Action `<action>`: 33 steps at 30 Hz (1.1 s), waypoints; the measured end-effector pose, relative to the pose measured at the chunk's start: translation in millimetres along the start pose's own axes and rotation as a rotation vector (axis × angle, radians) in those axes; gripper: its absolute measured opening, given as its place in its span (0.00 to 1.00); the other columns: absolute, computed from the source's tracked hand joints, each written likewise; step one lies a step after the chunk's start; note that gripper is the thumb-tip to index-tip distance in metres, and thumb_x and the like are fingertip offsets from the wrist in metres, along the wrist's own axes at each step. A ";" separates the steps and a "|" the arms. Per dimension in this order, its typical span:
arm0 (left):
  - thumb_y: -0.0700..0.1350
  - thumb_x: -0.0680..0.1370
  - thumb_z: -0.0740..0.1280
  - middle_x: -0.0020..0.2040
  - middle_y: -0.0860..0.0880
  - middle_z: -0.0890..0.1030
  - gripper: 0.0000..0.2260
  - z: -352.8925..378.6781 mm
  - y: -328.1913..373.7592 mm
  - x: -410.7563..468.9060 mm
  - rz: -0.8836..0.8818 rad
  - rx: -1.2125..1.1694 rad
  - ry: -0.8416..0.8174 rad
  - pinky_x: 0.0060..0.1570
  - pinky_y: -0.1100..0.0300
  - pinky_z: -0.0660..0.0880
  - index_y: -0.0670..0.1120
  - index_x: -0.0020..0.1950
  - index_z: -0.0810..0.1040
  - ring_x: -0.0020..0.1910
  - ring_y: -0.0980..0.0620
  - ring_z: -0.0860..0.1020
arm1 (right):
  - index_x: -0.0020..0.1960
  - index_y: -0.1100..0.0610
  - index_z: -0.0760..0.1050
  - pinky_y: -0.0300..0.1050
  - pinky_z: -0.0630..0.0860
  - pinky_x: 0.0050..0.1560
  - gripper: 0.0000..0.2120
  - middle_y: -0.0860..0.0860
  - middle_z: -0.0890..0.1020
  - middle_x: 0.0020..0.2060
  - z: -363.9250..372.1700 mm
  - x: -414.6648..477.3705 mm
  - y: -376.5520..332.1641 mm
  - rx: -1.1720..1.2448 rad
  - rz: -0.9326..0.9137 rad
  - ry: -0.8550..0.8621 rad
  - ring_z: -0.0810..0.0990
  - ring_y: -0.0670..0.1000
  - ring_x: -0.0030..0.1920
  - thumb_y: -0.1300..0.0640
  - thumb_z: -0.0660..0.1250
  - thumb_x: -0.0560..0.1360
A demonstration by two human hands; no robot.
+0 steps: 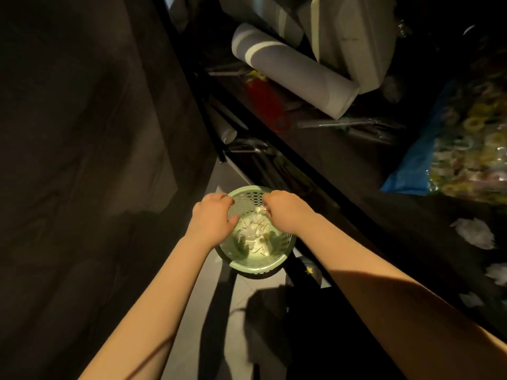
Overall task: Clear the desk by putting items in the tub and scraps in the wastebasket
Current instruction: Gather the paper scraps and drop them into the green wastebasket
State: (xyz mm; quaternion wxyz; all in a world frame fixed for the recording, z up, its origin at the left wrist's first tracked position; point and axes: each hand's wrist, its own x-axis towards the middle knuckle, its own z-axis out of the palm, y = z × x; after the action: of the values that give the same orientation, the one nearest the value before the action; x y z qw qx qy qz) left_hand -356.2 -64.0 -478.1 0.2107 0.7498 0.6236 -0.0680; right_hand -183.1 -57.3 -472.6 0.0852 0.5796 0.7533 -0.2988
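Over the wastebasket (274,263), right hand (285,212) pinches scraps (259,210) (left hand (212,216) beside).

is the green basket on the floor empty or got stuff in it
Not empty. White paper scraps lie piled on the bottom of the pale green perforated plastic wastebasket, far below its rim.

**Counts by kind.** Hands, two: left hand (212,216) and right hand (284,211). Wastebasket (258,266), one, green and perforated. Paper scraps (256,234) inside it, too many and too overlapped to count. Large grey roll (293,69), one. Small pale tube (226,133), one. Red cylinder (264,101), one. Blue-edged bag (411,171) of coloured rings, one; the rings themselves cannot be counted. Crumpled white wads (473,233) on the dark tabletop (397,237) at right, three.
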 end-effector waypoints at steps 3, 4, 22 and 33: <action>0.51 0.77 0.63 0.65 0.48 0.73 0.18 -2.5 -12.2 -2.4 -0.012 -0.014 0.013 0.62 0.49 0.67 0.45 0.65 0.72 0.67 0.46 0.67 | 0.57 0.61 0.72 0.51 0.74 0.49 0.10 0.58 0.77 0.55 10.2 14.3 -10.7 -0.032 0.011 -0.041 0.77 0.60 0.54 0.64 0.59 0.76; 0.51 0.77 0.63 0.66 0.48 0.72 0.19 -2.3 -15.9 -3.0 -0.014 -0.011 0.006 0.63 0.49 0.67 0.45 0.66 0.72 0.67 0.46 0.67 | 0.58 0.60 0.73 0.50 0.73 0.50 0.11 0.58 0.76 0.57 13.6 17.6 -13.2 -0.044 0.007 -0.053 0.76 0.59 0.55 0.63 0.59 0.76; 0.52 0.77 0.62 0.71 0.46 0.67 0.22 -13.7 -14.6 -19.7 -0.058 0.067 -0.150 0.68 0.47 0.64 0.46 0.69 0.67 0.72 0.45 0.62 | 0.73 0.50 0.62 0.53 0.73 0.61 0.28 0.52 0.70 0.68 10.4 7.8 -1.9 -0.092 0.020 -0.133 0.71 0.56 0.66 0.52 0.66 0.74; 0.53 0.78 0.62 0.73 0.46 0.64 0.22 -72.2 30.9 -59.2 -0.010 0.154 -0.115 0.67 0.46 0.64 0.46 0.70 0.66 0.73 0.45 0.60 | 0.70 0.53 0.66 0.54 0.74 0.60 0.26 0.53 0.71 0.66 -43.1 -63.3 -13.6 -0.047 -0.022 -0.029 0.72 0.56 0.64 0.50 0.66 0.74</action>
State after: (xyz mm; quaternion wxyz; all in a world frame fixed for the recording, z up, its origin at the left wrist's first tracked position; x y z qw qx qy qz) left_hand -350.7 -92.8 -384.3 0.1875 0.7556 0.6069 -0.1600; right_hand -166.4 -87.7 -403.0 0.1064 0.5649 0.7651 -0.2903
